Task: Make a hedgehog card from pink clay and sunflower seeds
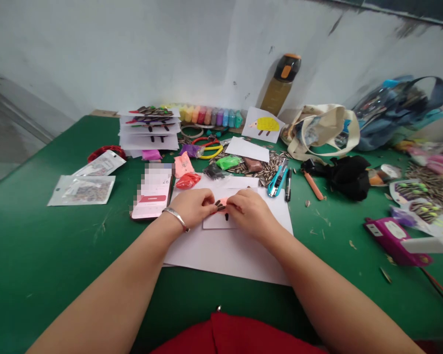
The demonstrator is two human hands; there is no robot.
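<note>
A small white card (216, 222) lies on larger white sheets (225, 254) in front of me. On the card is a flat pink-orange clay shape (223, 201) with dark sunflower seeds (220, 207) on its left part and a black clay strip (226, 217) below. My left hand (195, 206), with a silver bracelet, is closed at the shape's left side, its fingertips touching the seeds. My right hand (251, 211) is closed over the shape's right side, thumb and fingertips together; whatever it holds is hidden.
Behind the hands are clay packets (188, 180), a seed pile (269, 169), a blue cutter (278, 181) and a black marker (288, 185). A phone (153, 191) lies left; a purple device (395, 241) is right. A bottle (281, 86) stands by the wall.
</note>
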